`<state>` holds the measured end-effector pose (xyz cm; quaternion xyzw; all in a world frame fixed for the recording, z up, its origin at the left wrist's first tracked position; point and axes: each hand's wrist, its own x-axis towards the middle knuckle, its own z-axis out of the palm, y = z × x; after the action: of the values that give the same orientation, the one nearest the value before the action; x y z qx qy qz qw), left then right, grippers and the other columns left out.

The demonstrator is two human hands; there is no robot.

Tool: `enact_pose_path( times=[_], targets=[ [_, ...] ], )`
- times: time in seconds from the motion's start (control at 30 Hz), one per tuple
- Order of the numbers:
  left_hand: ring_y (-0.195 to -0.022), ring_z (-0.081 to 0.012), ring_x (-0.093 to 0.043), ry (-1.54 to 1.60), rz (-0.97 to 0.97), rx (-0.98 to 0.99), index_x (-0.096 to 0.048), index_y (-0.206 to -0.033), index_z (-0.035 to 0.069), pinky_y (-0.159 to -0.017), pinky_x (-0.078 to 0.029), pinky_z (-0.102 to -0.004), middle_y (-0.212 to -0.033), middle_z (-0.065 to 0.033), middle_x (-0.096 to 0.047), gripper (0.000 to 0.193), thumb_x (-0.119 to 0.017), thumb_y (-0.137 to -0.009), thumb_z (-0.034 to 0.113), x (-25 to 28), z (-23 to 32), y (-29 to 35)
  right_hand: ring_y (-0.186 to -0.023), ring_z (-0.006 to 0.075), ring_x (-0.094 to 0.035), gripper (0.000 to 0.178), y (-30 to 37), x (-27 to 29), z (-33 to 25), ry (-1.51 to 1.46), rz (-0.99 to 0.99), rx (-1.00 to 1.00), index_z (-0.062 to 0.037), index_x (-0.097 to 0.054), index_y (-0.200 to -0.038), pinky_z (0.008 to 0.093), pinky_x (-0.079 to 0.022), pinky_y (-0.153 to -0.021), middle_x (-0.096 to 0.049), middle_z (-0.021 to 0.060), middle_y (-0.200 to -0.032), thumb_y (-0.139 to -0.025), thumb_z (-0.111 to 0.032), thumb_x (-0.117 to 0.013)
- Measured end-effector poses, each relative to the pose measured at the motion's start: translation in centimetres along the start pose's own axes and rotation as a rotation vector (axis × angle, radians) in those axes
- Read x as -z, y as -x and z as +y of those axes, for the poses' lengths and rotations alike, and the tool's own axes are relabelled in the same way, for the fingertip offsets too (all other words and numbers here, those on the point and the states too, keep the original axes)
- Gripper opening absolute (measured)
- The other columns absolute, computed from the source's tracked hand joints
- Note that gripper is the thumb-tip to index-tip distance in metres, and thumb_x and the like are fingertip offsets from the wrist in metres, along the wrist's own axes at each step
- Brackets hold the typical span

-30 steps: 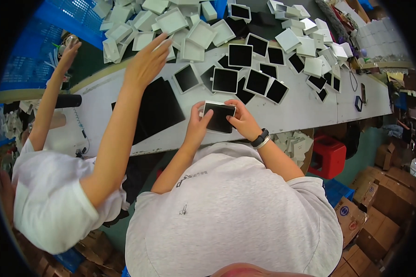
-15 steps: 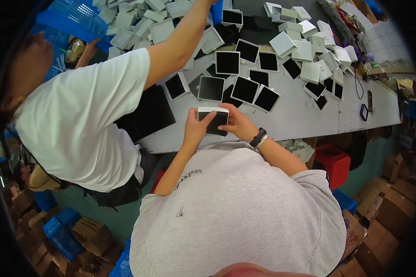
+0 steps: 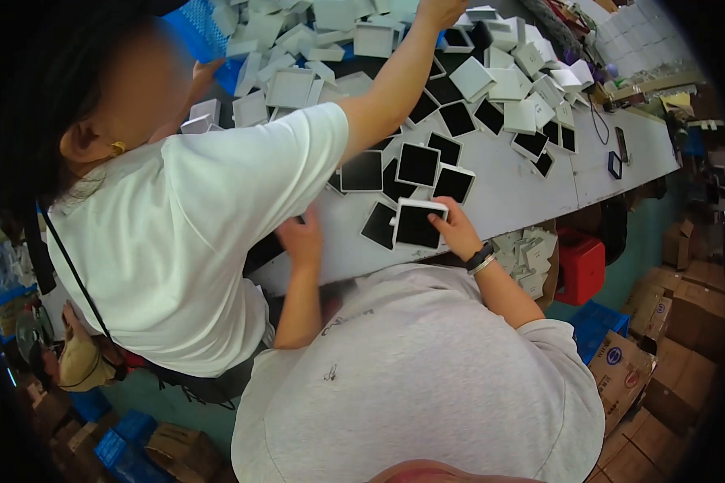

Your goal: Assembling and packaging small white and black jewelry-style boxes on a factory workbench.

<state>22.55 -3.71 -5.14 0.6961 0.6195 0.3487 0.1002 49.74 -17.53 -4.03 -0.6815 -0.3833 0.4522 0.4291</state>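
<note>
My right hand [image 3: 457, 231] grips the right edge of a small, shallow white box with a black inside [image 3: 419, 225], thumb over its rim. The box is tilted above the near part of the table. Beside it on the left lies another black-faced box [image 3: 379, 224]. My left hand [image 3: 302, 240] reaches to the left, close to a dark flat sheet [image 3: 264, 252] mostly covered by a co-worker's body. Its fingers are blurred and partly hidden, so I cannot make out whether they hold anything. More black-filled white boxes [image 3: 418, 165] lie just beyond my right hand.
A co-worker in a white shirt [image 3: 209, 193] leans in at the left, arm stretched across the table. White boxes [image 3: 517, 88] are heaped at the back. On the right of the grey table [image 3: 540, 189] lies a small dark frame [image 3: 615, 165]. A red stool [image 3: 582, 266] stands below.
My left hand has let go of the box and moved left toward the dark sheet. My right hand has shifted right with the box. The co-worker has leaned further over the table.
</note>
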Motion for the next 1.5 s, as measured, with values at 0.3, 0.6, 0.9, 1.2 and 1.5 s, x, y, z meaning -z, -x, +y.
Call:
enact_pose_path(
  times=[0.3,0.6,0.9,1.2,1.5],
  targets=[
    [-0.13,-0.0336,-0.037,-0.154,-0.081,-0.059,-0.046,-0.133,0.005,-0.106,-0.028,-0.0457,-0.139,-0.0164,-0.043,0.068,-0.062,-0.083,0.048,-0.6,-9.0,-1.3,-0.1,0.0144,-0.053,0.062,-1.0,3.7,3.1,-0.358,-0.231,-0.318,-0.0145,-0.034,-0.137,0.0292,-0.045,-0.084,-0.056,0.0056,-0.112,-0.083,-0.001,-0.063],
    [-0.13,-0.0341,-0.037,-0.19,-0.132,0.233,-0.043,-0.135,0.006,-0.106,-0.029,-0.0458,-0.141,-0.0162,-0.04,0.074,-0.061,-0.081,0.053,-0.3,-11.6,-3.1,-0.109,0.0164,-0.052,0.058,-1.5,8.3,6.6,-0.349,0.082,-0.193,-0.0062,-0.038,-0.134,0.0297,-0.042,-0.095,-0.054,0.0078,-0.119,-0.082,0.002,-0.061],
    [-0.13,-0.0346,-0.037,-0.156,-0.254,0.458,-0.041,-0.137,0.007,-0.106,-0.029,-0.046,-0.143,-0.0159,-0.037,0.079,-0.061,-0.079,0.058,0.9,-10.6,-3.8,-0.107,0.0162,-0.052,0.052,-1.5,13.1,8.6,-0.48,0.288,-0.165,-0.0053,-0.042,-0.131,0.0274,-0.041,-0.094,-0.055,0.0075,-0.117,-0.083,-0.002,-0.062],
    [-0.103,-0.0437,-0.052,-0.54,-0.113,0.542,-0.035,-0.137,0.032,-0.083,-0.043,-0.0539,-0.12,-0.0223,-0.048,0.081,-0.058,-0.07,0.072,-5.6,-3.2,-0.9,-0.112,0.0189,-0.052,0.05,-3.3,19.1,8.8,-0.655,0.288,-0.146,-0.0031,-0.039,-0.132,0.0308,-0.042,-0.096,-0.053,0.0093,-0.122,-0.085,0.001,-0.057],
    [-0.111,-0.0451,-0.048,-0.519,-0.169,0.473,-0.032,-0.139,0.03,-0.087,-0.041,-0.055,-0.129,-0.026,-0.041,0.084,-0.059,-0.07,0.07,-11.3,5.5,-0.5,-0.116,0.0226,-0.049,0.049,-3.1,18.7,6.4,-0.718,0.204,-0.163,-0.0026,-0.039,-0.133,0.0359,-0.039,-0.101,-0.052,0.0114,-0.125,-0.086,-0.001,-0.055]
  ],
)
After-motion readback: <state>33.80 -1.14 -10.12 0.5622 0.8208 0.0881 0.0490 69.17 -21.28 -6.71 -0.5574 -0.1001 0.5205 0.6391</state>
